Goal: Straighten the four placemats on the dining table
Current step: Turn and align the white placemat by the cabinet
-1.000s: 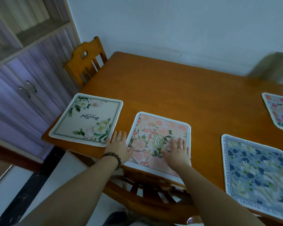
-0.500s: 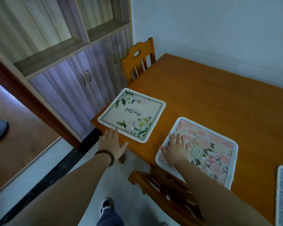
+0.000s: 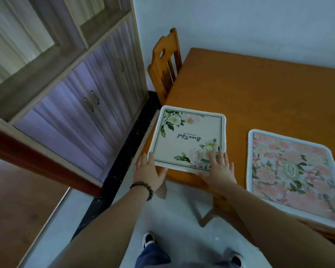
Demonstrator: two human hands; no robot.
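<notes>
A cream placemat (image 3: 188, 136) with green leaves and script lettering lies at the near left corner of the orange wooden table (image 3: 259, 89). My left hand (image 3: 148, 174) rests flat at the mat's near left corner, fingers apart. My right hand (image 3: 219, 169) lies flat on the mat's near right corner, fingers spread over the flower print. A pink floral placemat (image 3: 294, 171) sits to the right, untouched, its near edge over the table's front edge. The other two placemats are out of view.
A wooden chair (image 3: 164, 64) stands at the table's left end against the white wall. A cabinet with purple doors (image 3: 81, 105) runs along the left. Another chair's frame (image 3: 220, 207) sits under the table's front edge. My shoes (image 3: 148, 238) stand on pale floor.
I have stepped left, and the view has swung with me. Both hands left the pink placemat and now press on the cream placemat's near corners.
</notes>
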